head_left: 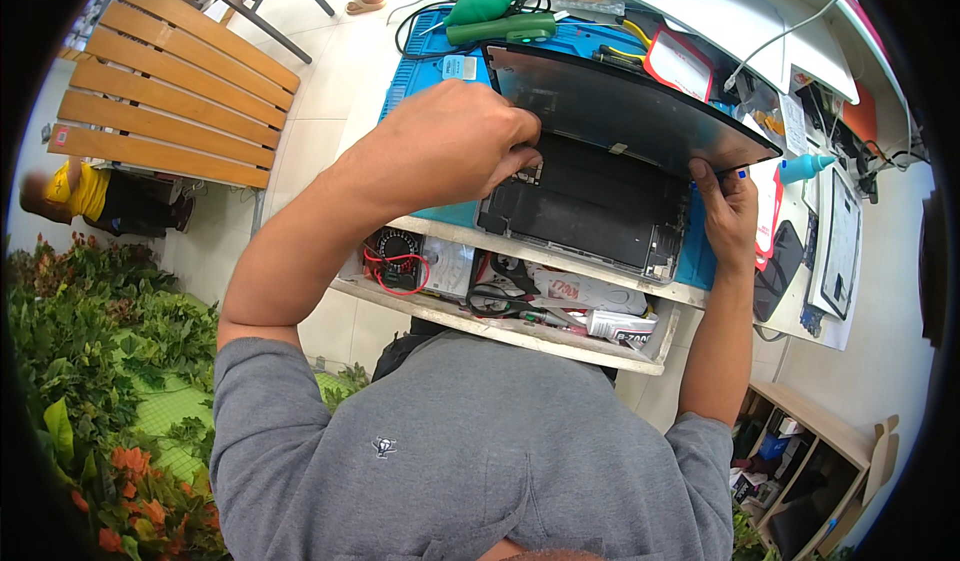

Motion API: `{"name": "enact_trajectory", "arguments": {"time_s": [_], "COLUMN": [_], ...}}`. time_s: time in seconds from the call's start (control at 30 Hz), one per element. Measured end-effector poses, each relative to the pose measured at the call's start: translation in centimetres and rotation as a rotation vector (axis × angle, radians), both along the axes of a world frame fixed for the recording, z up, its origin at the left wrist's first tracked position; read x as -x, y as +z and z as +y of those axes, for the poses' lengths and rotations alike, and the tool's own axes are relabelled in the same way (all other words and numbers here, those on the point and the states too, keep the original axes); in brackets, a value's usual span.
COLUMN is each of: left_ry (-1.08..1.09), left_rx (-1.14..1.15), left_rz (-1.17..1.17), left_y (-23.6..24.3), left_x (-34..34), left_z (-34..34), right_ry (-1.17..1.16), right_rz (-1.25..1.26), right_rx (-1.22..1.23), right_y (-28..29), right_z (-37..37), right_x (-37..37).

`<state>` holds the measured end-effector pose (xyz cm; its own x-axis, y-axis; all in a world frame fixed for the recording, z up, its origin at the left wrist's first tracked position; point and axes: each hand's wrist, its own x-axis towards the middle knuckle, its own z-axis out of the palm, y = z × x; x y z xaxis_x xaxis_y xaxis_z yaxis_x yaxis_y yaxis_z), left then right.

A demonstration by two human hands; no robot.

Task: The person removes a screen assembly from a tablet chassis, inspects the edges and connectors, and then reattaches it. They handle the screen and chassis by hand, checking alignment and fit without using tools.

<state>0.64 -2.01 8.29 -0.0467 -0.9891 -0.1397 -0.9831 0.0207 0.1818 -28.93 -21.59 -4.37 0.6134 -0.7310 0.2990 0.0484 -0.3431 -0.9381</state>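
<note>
A tablet lies opened on a blue work mat (pixel 697 251). Its dark screen panel (pixel 620 106) is raised and tilted back above the black tablet body (pixel 590 206). My right hand (pixel 728 206) grips the panel's right end, with the thumb on the inner face. At the left end, my left hand (pixel 465 136) is closed, its fingertips pinched close over the body's left edge. A small metallic piece (pixel 532 174) shows beside those fingertips; whether they hold it or only touch it is unclear. Part of the panel's left end is hidden behind the left hand.
Beyond the panel lie a green air blower (pixel 482 7), a green handled tool (pixel 500 29) and yellow-handled pliers (pixel 632 36). An open drawer (pixel 500 326) below holds a multimeter (pixel 398 251), scissors (pixel 490 301) and a white tube (pixel 618 325). A teal bottle (pixel 800 168) and dark phone (pixel 782 271) sit rightward.
</note>
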Motion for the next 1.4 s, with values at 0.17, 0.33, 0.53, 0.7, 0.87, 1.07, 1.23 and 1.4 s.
{"name": "enact_trajectory", "arguments": {"time_s": [0.17, 0.33, 0.53, 0.7, 0.87, 1.07, 1.23, 1.4], "left_ry": [-0.188, -0.157, -0.054, 0.592, 0.619, 0.562, 0.64, 0.722], "left_rx": [0.189, 0.142, 0.376, 0.729, 0.599, 0.666, 0.251, 0.117], "left_rz": [0.131, 0.113, 0.28, 0.701, 0.508, 0.388, 1.302, 1.635], "left_y": [-0.6, -0.7, -0.4, -5.3, -9.6, -9.2, -7.2, -6.7], "left_x": [-0.7, -0.6, -1.8, -7.7, -9.6, -9.4, -7.1, -3.3], "left_z": [0.3, 0.4, 3.7, 7.7, 6.2, 5.7, 4.0, 2.5], "right_ry": [0.001, -0.005, -0.011, 0.002, -0.002, -0.02, -0.008, -0.141], "right_rz": [0.0, 0.02, 0.034, -0.004, -0.065, -0.002, -0.016, 0.179], "right_rx": [-0.003, -0.013, 0.031, 0.03, 0.011, -0.005, 0.07, 0.452], "right_y": [-0.1, -0.2, -0.3, -0.2, 0.4, 1.9, 2.0, 5.5], "right_z": [-0.1, -0.1, -0.6, -0.4, 0.0, 0.1, -0.3, 1.4], "right_x": [0.1, 0.1, 0.1, 0.1, 0.0, 0.5, 2.0, 2.2]}}
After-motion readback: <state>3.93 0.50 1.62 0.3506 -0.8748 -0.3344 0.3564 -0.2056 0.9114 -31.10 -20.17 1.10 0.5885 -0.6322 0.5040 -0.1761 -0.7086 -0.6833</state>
